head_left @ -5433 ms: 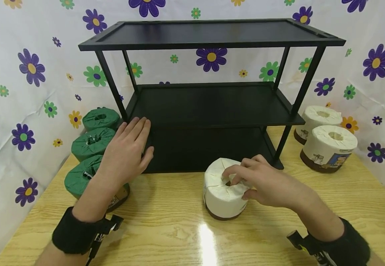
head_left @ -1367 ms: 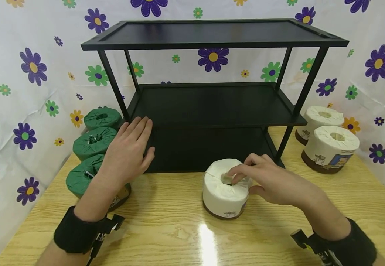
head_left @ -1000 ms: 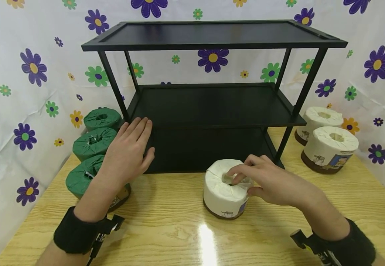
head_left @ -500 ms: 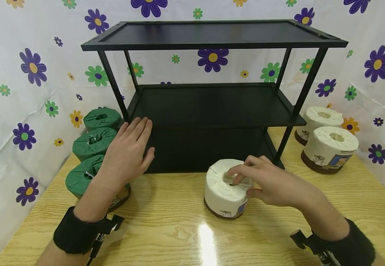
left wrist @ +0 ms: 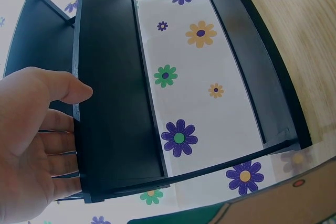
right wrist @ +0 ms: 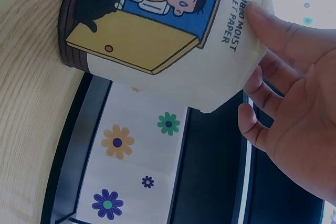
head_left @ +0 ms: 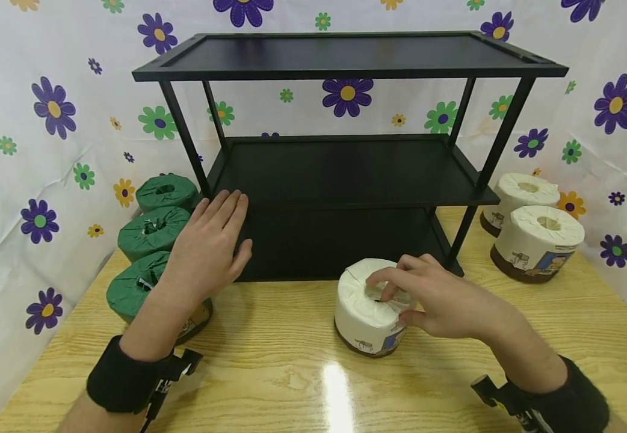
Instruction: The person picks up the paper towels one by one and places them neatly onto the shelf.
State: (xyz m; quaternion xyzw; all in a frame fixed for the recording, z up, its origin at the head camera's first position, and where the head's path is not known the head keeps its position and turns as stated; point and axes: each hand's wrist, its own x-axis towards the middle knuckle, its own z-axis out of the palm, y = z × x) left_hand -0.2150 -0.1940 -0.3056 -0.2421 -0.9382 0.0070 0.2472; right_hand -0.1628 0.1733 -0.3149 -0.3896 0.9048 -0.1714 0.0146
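A white-wrapped toilet paper roll (head_left: 364, 328) with a brown base stands on the table in front of the shelf. My right hand (head_left: 438, 297) pinches its rim, fingers in the centre hole and thumb on the outer side. In the right wrist view, the toilet paper roll (right wrist: 178, 85) shows a cartoon picture and lettering, with the right hand (right wrist: 299, 87) at its top edge. My left hand (head_left: 205, 246) lies with straight fingers on the left front of the black shelf's middle board (head_left: 340, 171). The left wrist view has the left hand's thumb (left wrist: 76, 90) just under that board's edge.
Several green-wrapped rolls (head_left: 153, 231) stand in a row left of the shelf, partly hidden by my left arm. Two white rolls (head_left: 538, 243) stand right of it. The shelf's top board (head_left: 346, 54) overhangs the middle one. Behind hangs a flowered cloth (head_left: 579, 174).
The toilet paper roll has turned under my right hand, bringing part of its blue picture round towards the front right. It has shifted slightly right. My left hand stays in place.
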